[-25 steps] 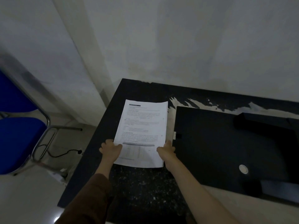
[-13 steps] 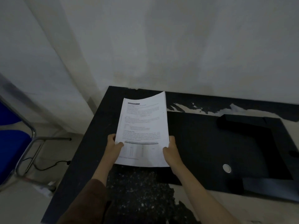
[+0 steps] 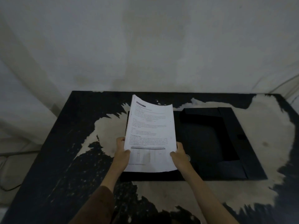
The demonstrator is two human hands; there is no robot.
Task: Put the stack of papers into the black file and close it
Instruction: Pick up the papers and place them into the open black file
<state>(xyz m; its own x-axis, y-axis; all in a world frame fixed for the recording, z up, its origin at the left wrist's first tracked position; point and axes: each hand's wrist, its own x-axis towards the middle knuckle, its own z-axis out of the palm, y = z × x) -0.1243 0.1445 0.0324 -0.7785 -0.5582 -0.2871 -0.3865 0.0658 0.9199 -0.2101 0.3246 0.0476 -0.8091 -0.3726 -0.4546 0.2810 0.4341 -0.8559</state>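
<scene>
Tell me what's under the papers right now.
The papers, held by the left hand and right hand, hover over the open file's left flap. What lies on the flap beneath them is hidden.

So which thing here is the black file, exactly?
Start at the worn black table by the wall. The file lies open and flat on its right half, partly behind the papers. It is the only matte black tray with raised flaps.
</scene>
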